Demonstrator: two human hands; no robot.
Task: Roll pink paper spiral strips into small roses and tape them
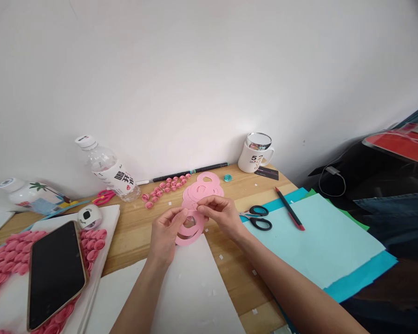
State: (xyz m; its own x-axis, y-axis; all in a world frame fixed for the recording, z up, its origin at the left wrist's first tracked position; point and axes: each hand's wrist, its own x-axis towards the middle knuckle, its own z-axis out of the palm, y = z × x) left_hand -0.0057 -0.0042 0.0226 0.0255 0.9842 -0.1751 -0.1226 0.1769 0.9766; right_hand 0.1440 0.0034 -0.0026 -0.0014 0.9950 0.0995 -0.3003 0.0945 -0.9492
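A pink paper spiral (189,240) hangs between my hands above the white sheet. My left hand (165,232) is closed, pinching the spiral's left upper edge between thumb and fingers. Close beside it, my right hand (223,215) is also closed, with thumb and index finger on the upper right part of the spiral. Just behind the fingers lies a pile of cut pink paper rings (205,178), partly covered by my hands. Several small rolled pink paper roses (167,184) sit to the left of the pile, and a teal paper roll (227,177) lies to its right.
Black-handled scissors (261,224) and a red-and-black pen (290,208) lie right, by light blue paper (316,246). A mug (252,157) and a plastic bottle (111,174) stand near the wall. Left, a phone (55,273) rests on a board covered with pink roses (94,243).
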